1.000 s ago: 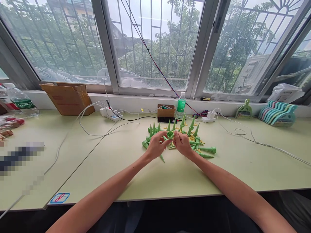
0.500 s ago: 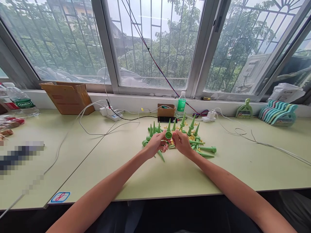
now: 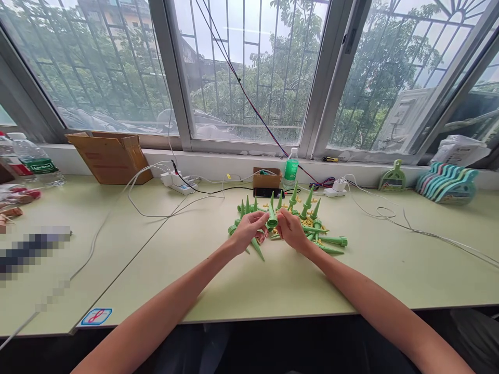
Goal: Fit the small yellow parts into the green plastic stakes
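Note:
A green plastic plant-watering spike [image 3: 272,221] is gripped in the fingers of my left hand [image 3: 248,230], its round open end turned toward me and slightly down. Close against its right side is my right hand [image 3: 292,229], closed in a pinch; what sits between those fingertips is too small to make out. Around and behind both hands are several more green spikes [image 3: 333,240], some standing point up, others lying on their sides. Small yellow plastic pieces [image 3: 309,222] are scattered among them.
The pale green table [image 3: 156,270] runs below the windows. Behind the spikes stand a small cardboard box [image 3: 267,178], a phone [image 3: 263,192] and a bottle [image 3: 291,169]. White cables [image 3: 146,215] trail from a power strip [image 3: 178,182]. Dustpans [image 3: 446,182] line the right.
The held spike has tilted, so its side now shows above the open end, which faces lower. Both hands have stayed almost in place.

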### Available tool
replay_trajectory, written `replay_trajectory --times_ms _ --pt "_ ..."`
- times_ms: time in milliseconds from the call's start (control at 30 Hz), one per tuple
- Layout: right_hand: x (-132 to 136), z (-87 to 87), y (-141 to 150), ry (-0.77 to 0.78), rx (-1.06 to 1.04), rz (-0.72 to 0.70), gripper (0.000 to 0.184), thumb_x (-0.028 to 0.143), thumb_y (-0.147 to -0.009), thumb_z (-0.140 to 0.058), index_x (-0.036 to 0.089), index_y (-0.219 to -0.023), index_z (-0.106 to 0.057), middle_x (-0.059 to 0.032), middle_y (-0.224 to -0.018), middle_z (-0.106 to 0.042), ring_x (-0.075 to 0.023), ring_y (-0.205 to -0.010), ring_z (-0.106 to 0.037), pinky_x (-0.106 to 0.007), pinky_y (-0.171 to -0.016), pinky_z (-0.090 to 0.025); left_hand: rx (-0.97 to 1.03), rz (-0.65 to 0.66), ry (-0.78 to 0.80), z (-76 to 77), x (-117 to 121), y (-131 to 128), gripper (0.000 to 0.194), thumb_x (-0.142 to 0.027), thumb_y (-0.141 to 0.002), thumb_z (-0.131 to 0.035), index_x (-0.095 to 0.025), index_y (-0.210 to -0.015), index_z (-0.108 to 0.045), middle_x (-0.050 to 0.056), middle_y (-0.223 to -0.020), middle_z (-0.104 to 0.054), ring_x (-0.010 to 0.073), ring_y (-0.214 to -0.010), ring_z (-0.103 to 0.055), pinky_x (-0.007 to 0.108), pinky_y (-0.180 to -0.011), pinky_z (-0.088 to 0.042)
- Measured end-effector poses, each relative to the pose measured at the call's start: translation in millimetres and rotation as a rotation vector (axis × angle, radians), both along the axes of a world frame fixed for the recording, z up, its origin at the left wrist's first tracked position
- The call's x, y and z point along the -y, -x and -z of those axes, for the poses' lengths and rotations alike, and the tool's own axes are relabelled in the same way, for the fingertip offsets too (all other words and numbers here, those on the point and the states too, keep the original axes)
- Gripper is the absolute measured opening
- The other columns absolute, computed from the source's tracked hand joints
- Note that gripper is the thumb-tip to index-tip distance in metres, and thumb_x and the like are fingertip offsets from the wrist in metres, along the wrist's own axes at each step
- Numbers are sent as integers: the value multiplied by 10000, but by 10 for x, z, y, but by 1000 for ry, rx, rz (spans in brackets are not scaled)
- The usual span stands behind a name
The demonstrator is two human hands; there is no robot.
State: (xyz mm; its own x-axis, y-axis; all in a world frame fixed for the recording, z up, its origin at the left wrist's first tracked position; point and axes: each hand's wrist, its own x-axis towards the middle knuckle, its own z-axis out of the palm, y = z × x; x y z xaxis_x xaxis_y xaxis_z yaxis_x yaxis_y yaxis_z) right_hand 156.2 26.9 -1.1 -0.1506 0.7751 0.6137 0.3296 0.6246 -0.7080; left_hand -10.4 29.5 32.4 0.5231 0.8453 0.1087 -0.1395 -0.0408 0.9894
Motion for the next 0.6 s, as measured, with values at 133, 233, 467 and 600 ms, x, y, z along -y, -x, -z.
replay_trajectory --times_ms 133,233,467,600 --pt "-15 9 -8 20 4 38 426 548 -960 -310 227 -680 -310 66 -438 -368 -94 -395 -385 -222 -400 -277 -36 -72 -85 36 -2 -1 453 -529 -714 -687 -135 -913 -588 -7 -696 -560 69 -483 -509 187 -396 -408" --pt "-23 10 -15 11 8 55 422 527 -961 -327 227 -666 -302 64 -454 -357 -92 -397 -369 -226 -401 -270 -86 -101 -151 61 -5 10 437 -498 -729 -685 -142 -968 -602 -25 -624 -544 68 -438 -491 196 -400 -430" --pt "-10 -13 -17 -38 41 95 434 489 -972 -323 219 -633 -353 54 -448 -346 -98 -403 -338 -244 -432 -271 -143 -127 -282 70 -9 40 401 -472 -721 -703 -158 -960 -630 -6 -647 -567 68 -451 -491 193 -404 -449" --pt "-34 2 -20 -84 86 126 460 475 -977 -315 206 -608 -375 42 -466 -370 -98 -425 -349 -249 -464 -286 -143 -177 -369 61 -6 32 381 -481 -693 -715 -161 -893 -664 58 -947 -609 66 -530 -524 182 -382 -437"
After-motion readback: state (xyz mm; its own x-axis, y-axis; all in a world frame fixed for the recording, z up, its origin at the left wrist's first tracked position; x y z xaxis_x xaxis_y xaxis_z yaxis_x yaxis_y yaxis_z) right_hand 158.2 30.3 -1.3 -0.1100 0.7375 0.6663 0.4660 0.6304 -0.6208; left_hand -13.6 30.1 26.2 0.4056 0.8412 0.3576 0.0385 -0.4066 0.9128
